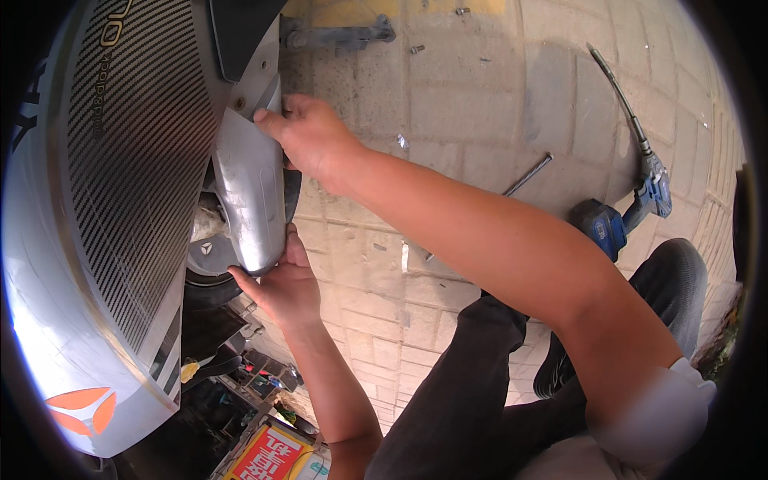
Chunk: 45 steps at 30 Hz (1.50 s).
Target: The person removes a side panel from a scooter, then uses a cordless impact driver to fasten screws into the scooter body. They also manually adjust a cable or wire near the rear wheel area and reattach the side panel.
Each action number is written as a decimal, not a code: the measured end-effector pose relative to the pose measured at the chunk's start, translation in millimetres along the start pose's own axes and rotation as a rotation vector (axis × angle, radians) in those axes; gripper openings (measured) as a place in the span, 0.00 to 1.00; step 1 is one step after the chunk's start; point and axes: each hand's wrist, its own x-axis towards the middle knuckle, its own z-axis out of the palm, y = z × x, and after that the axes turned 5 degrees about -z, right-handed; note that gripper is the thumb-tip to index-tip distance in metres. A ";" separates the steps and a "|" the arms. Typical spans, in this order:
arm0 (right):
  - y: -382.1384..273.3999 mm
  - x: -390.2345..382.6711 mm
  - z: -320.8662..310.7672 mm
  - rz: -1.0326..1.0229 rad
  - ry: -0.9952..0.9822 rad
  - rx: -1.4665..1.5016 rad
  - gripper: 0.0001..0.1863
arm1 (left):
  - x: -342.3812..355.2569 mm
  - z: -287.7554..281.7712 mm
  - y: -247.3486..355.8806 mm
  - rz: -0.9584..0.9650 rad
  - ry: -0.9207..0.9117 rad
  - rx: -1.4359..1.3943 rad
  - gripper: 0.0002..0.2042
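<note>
A smooth silver cover [250, 188], long with a rounded lower end, sits against the side of a scooter [136, 160] with grey and black patterned body panels. My right hand [316, 142] grips its upper part, thumb pressed on the front face and the other fingers partly hidden behind the edge. Cupped at the rounded lower end is my left hand [290, 286], with the thumb on one side and the fingers on the other. Just above the right thumb, a bracket with holes [260, 68] shows. Whether the cover is fastened cannot be seen.
On the paving to the right lies a blue cordless power tool [654, 188] with a long shaft. A metal rod [530, 174] is partly behind my right forearm. Small bolts [417, 49] and a dark metal arm [340, 34] are further off. A red-and-yellow sign [268, 458] stands at lower left.
</note>
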 end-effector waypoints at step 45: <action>-15.0 26.1 -14.9 -0.114 -0.052 -0.470 0.25 | 68.7 79.5 -33.5 -0.194 -0.222 0.873 0.22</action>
